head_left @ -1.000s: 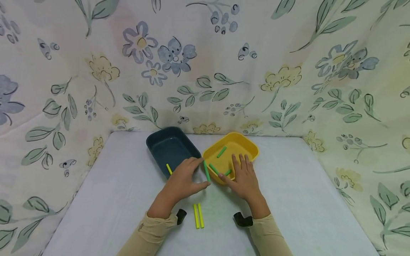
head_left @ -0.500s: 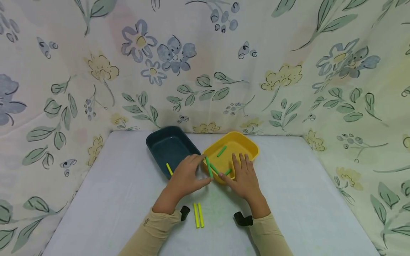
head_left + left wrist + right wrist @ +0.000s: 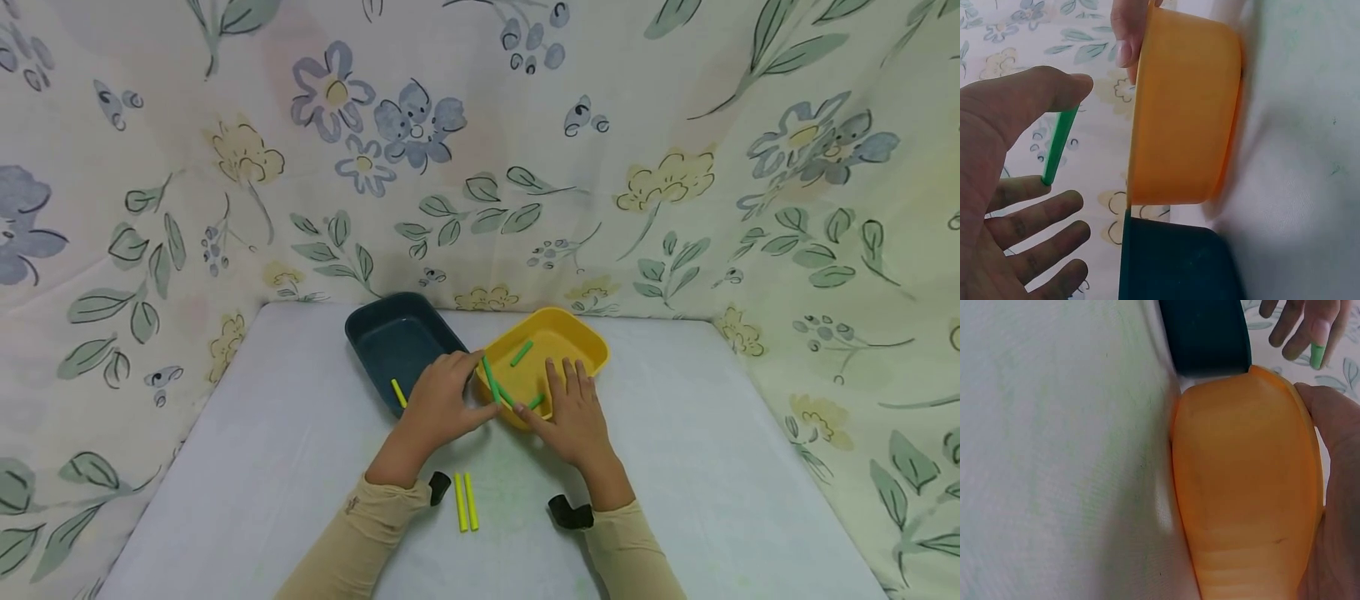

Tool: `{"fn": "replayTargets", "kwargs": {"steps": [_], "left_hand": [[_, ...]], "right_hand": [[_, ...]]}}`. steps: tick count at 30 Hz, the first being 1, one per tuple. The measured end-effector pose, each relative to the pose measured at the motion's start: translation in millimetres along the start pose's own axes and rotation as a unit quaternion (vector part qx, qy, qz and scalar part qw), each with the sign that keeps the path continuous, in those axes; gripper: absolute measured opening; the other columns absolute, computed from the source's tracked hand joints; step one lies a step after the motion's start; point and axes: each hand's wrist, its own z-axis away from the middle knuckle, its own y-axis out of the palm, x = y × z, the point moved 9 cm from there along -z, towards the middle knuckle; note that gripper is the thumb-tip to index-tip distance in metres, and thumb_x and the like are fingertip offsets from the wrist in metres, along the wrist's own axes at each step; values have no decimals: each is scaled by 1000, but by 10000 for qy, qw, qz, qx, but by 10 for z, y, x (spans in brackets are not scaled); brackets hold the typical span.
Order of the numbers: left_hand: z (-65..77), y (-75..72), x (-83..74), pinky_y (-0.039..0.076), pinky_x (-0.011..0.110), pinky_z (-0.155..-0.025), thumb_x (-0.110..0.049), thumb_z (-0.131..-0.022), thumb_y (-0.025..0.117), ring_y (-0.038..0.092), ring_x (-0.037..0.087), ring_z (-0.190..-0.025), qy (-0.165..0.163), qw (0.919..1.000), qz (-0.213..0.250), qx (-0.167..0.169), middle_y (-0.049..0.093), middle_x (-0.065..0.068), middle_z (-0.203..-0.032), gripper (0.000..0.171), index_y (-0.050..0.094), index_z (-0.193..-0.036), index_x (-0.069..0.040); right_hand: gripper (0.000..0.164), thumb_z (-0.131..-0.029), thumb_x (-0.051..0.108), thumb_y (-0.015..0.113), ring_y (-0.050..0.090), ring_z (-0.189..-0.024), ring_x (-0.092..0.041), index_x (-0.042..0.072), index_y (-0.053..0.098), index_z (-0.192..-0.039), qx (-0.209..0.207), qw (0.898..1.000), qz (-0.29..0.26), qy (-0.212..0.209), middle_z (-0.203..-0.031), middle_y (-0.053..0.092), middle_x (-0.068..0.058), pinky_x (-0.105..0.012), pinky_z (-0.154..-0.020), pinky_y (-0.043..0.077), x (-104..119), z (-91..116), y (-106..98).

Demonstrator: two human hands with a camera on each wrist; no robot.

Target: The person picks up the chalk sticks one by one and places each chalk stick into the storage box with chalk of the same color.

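My left hand (image 3: 438, 396) pinches a slim green stick (image 3: 490, 379) by its two ends, thumb on one and index finger on the other. The stick overlaps the near left rim of the yellow tray (image 3: 566, 342) in the head view; in the left wrist view the other fingers (image 3: 1047, 222) spread apart. My right hand (image 3: 573, 421) rests over the tray's near right side, its thumb at the rim and its straight fingers reaching over the inside. Several green sticks (image 3: 522, 352) lie in that tray. Part of the tray is hidden by the right hand.
Left of the yellow tray stands a dark blue tray (image 3: 397, 337), close against it, with a yellow stick (image 3: 399, 393) showing inside. Two yellow sticks (image 3: 466, 502) lie side by side on the white table between the forearms. A floral cloth (image 3: 480, 167) hangs behind.
My left hand has moved a little forward and right, bringing the green stick over the yellow tray's rim. My right hand stays in place on the tray.
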Motion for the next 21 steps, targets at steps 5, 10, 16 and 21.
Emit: {"fn": "replayTargets", "kwargs": {"steps": [5,10,16,21], "left_hand": [[-35,50,16,55,52,-100,-50,-85,87,65,29,-112,-50,9999,-93,108,71,13,-130,84,58,-151,-6],[-49,71,29,55,53,-100,-50,-84,88,66,30,-112,-90,9997,-160,133,71,12,-129,85,60,-149,-4],[-72,87,39,54,52,-103,-47,-85,87,65,30,-116,-145,9995,-237,173,70,11,-131,82,59,-150,-5],[-97,98,18,54,54,-105,-45,-86,86,65,33,-118,-142,9993,-258,220,69,13,-134,81,58,-151,-5]], "right_hand": [[105,-95,78,55,7,-165,-45,13,23,-171,-7,10000,9,13,-174,21,-26,-65,-132,10,-5,-3,-11],[104,-95,78,55,7,-165,-44,14,24,-171,-32,10000,-70,14,-174,21,-25,-65,-132,10,2,-3,-23],[103,-95,77,55,9,-165,-45,13,24,-171,-52,10000,-39,-18,-174,22,-25,-65,-132,10,6,-3,-25],[105,-95,78,56,9,-165,-45,14,23,-171,-11,10000,30,-17,-175,20,-25,-65,-132,10,10,1,-21]]}}
